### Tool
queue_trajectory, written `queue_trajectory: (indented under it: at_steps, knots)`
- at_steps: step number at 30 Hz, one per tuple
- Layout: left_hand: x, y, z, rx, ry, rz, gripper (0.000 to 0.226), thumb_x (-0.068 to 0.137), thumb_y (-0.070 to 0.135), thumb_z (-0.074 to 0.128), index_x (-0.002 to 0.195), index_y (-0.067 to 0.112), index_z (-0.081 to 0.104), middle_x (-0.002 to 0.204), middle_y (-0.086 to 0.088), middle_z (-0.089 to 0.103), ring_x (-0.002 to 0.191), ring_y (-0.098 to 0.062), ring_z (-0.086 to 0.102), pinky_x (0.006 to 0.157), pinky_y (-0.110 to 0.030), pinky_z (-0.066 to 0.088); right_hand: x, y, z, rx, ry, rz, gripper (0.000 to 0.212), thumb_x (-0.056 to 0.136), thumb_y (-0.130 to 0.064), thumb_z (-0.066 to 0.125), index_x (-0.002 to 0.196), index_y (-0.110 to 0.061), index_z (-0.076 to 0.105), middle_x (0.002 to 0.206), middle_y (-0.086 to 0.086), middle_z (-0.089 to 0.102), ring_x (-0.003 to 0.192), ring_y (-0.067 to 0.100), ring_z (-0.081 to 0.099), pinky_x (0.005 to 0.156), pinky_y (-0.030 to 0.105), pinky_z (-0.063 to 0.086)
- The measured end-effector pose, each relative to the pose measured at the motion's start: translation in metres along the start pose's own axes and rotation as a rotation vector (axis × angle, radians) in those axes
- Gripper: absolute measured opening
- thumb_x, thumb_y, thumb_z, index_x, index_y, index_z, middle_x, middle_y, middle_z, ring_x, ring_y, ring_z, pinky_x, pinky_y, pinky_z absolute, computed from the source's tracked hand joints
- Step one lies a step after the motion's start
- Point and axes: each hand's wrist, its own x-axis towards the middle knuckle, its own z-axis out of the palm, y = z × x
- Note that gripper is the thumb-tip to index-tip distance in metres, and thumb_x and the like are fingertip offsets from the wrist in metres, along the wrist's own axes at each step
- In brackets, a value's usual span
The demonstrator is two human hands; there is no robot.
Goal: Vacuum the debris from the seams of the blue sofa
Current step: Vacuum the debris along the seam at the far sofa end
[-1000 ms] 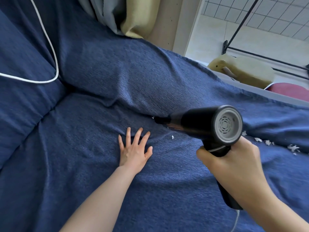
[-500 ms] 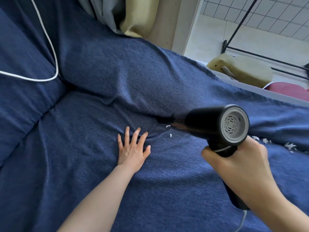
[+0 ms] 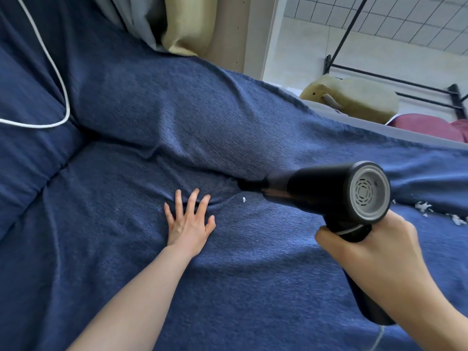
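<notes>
The blue sofa fills the view, its seat meeting the back cushion along a seam. My right hand grips the handle of a black handheld vacuum. Its narrow nozzle is pushed into the seam. My left hand lies flat on the seat with fingers spread, just left of the nozzle. One white fleck of debris sits on the seat below the nozzle. More white scraps lie along the seam at the far right, behind the vacuum.
A white cable loops over the left cushion. Grey and yellow curtains hang behind the sofa. Beyond the back cushion are a pale green cushion, a dark red one and a black metal frame.
The vacuum has slid slightly right along the seam. Two white flecks lay below the nozzle; one is left. My left hand has stayed flat in place.
</notes>
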Motion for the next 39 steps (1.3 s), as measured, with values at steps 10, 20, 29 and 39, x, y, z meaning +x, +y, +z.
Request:
queue_trajectory:
  at_steps: [10, 20, 29, 39]
  knots:
    - [0.001, 0.016, 0.0, -0.049, -0.058, -0.075, 0.081, 0.087, 0.071, 0.029, 0.152, 0.03, 0.004, 0.159, 0.003, -0.013, 0.142, -0.035, -0.025, 0.107, -0.071, -0.008, -0.009, 0.01, -0.023, 0.076, -0.042, 0.133, 0.021, 0.056, -0.019, 0.072, 0.059, -0.002, 0.06, 0.056, 0.01, 0.066, 0.058, 0.025, 0.062, 0.057, 0.035, 0.047]
    - [0.005, 0.022, -0.002, -0.018, -0.098, -0.092, 0.082, 0.088, 0.07, 0.029, 0.152, 0.031, -0.003, 0.158, 0.004, -0.02, 0.141, -0.037, -0.028, 0.107, -0.073, -0.006, -0.004, 0.028, -0.022, 0.073, 0.042, 0.172, 0.018, 0.063, -0.017, 0.077, 0.063, -0.007, 0.061, 0.056, 0.011, 0.067, 0.069, 0.03, 0.066, 0.063, 0.034, 0.047]
    - [0.011, 0.069, -0.005, -0.061, -0.079, -0.066, 0.085, 0.09, 0.066, 0.03, 0.153, 0.021, -0.005, 0.159, 0.005, -0.018, 0.143, -0.035, -0.025, 0.107, -0.073, -0.004, -0.01, 0.045, -0.043, 0.089, 0.058, 0.195, 0.019, 0.063, -0.016, 0.077, 0.064, -0.006, 0.061, 0.056, 0.011, 0.066, 0.066, 0.025, 0.067, 0.055, 0.027, 0.044]
    - [0.001, 0.15, 0.012, 0.046, -0.158, 0.04, 0.081, 0.091, 0.068, 0.022, 0.151, 0.029, -0.016, 0.157, 0.003, -0.028, 0.139, -0.039, -0.032, 0.105, -0.073, -0.009, 0.005, 0.089, -0.086, 0.079, 0.176, 0.266, 0.013, 0.067, -0.017, 0.075, 0.065, -0.007, 0.067, 0.063, 0.012, 0.07, 0.072, 0.026, 0.065, 0.061, 0.027, 0.045]
